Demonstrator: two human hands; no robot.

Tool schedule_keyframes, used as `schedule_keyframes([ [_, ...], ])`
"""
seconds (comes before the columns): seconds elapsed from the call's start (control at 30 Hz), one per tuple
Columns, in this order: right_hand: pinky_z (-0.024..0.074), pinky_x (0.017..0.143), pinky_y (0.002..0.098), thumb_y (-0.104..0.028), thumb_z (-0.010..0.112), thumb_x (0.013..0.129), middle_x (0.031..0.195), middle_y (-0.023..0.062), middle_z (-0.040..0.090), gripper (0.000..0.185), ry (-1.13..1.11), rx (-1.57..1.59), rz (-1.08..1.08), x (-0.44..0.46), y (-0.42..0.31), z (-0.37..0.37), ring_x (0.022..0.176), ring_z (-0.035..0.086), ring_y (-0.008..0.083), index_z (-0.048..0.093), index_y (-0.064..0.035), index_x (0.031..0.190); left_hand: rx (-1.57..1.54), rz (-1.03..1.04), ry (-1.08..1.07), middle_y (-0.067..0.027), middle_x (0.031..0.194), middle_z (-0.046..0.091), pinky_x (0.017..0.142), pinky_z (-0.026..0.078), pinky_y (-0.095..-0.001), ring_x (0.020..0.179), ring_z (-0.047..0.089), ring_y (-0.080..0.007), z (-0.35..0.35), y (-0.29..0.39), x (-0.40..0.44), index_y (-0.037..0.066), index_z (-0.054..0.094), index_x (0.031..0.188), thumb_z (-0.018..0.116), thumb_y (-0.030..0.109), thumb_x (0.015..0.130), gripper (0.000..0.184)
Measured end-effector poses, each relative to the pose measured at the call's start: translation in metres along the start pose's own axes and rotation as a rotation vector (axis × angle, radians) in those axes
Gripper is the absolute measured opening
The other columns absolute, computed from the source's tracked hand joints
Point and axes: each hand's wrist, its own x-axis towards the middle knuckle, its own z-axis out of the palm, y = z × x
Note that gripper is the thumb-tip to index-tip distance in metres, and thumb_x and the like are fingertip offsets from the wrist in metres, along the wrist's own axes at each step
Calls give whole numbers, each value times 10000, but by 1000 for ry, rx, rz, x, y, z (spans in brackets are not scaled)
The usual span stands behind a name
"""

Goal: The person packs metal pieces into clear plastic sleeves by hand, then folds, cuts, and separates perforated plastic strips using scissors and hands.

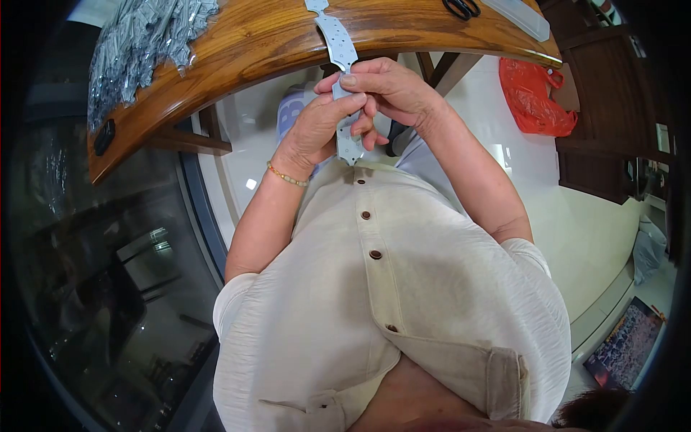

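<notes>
A long pale-blue strip [336, 39] with notched edges and small dark star-like marks runs from the table's edge down towards my shirt. My left hand [317, 128] is closed round its middle, thumb on top, and wears a beaded bracelet [286, 175]. Just above, my right hand [399, 90] pinches the same strip between thumb and fingers. The two hands touch, and their fingers hide part of the strip. Its upper end lies on the wooden table [266, 36], while the lower end [350, 150] hangs below my fingers.
A heap of clear-wrapped silvery pieces [147, 43] covers the table's left end, near a small black object [105, 137]. Black scissor-like handles [461, 7] and a translucent plastic case [520, 19] lie at the right. A red plastic bag [533, 101] is beyond the table.
</notes>
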Motion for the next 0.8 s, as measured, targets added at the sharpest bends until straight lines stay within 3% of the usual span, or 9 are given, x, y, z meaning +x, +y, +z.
schedule_keyframes([
  [0.23, 523, 514, 223, -247, 592, 942, 562, 30, 620, 351, 116, -218, -74, 1, -4, 5, 488, 637, 116, 661, 46, 1124, -106, 70, -140, -52, 683, 556, 853, 538, -395, 674, 636, -216, -4, -3, 4, 38, 600, 878, 493, 236, 989, 251],
  [0.3, 493, 478, 211, -269, 601, 941, 549, 13, 608, 358, 145, -248, -111, -1, -5, 5, 456, 605, 105, 662, 29, 1129, 5, 142, -11, -72, 822, 618, 834, 519, -344, 770, 629, -191, -9, -10, 8, 27, 614, 897, 493, 240, 991, 262],
  [0.33, 490, 558, 223, -290, 610, 940, 650, 9, 633, 366, 157, -200, -35, -3, -3, -2, 564, 601, 94, 649, 1, 1158, 61, 182, 55, -81, 891, 649, 824, 509, -318, 817, 626, -178, -11, -11, 9, 21, 621, 906, 493, 241, 992, 269],
  [0.43, 484, 708, 252, -298, 615, 940, 812, 14, 643, 379, 512, -264, -323, -7, 14, -10, 749, 594, 97, 623, -16, 1193, 136, 270, 225, -168, 1226, 594, 898, 487, -322, 1088, 583, -210, -18, -4, 5, 5, 625, 940, 486, 256, 1010, 295],
  [0.47, 451, 842, 274, -318, 639, 922, 944, 24, 627, 407, 562, -276, -318, -16, 18, -12, 864, 566, 106, 602, -19, 1194, 163, 302, 243, -181, 1350, 540, 858, 489, -299, 1130, 569, -200, -20, -4, 3, -6, 634, 950, 476, 249, 1016, 307],
  [0.57, 445, 839, 263, -339, 667, 897, 970, 27, 623, 421, 549, -295, -324, -20, 40, -1, 864, 567, 109, 593, -18, 1159, 160, 315, 280, -175, 1351, 541, 909, 478, -309, 1163, 551, -212, -12, -5, 5, -10, 628, 966, 458, 253, 1022, 318],
  [0.6, 443, 831, 258, -347, 670, 886, 980, 34, 620, 415, 500, -261, -210, -21, 35, 17, 869, 564, 105, 585, -23, 1130, 43, 234, 287, -182, 1357, 534, 957, 464, -336, 1186, 533, -208, -1, -2, 7, -5, 623, 991, 447, 268, 1026, 327],
  [0.7, 458, 785, 267, -335, 665, 878, 928, 43, 629, 380, 219, -181, -245, -12, 53, 16, 836, 582, 107, 595, -32, 1096, 166, 289, 209, -191, 1331, 552, 983, 461, -364, 1138, 566, -241, -10, -3, 11, 3, 612, 994, 450, 297, 1024, 337],
  [0.8, 472, 762, 285, -296, 669, 879, 914, 59, 642, 393, 54, -96, 50, -17, 57, 5, 778, 606, 131, 561, -39, 1156, 171, 263, 179, -214, 1231, 614, 992, 464, -381, 1097, 599, -287, -8, 6, 7, 12, 591, 977, 455, 314, 1022, 335],
])
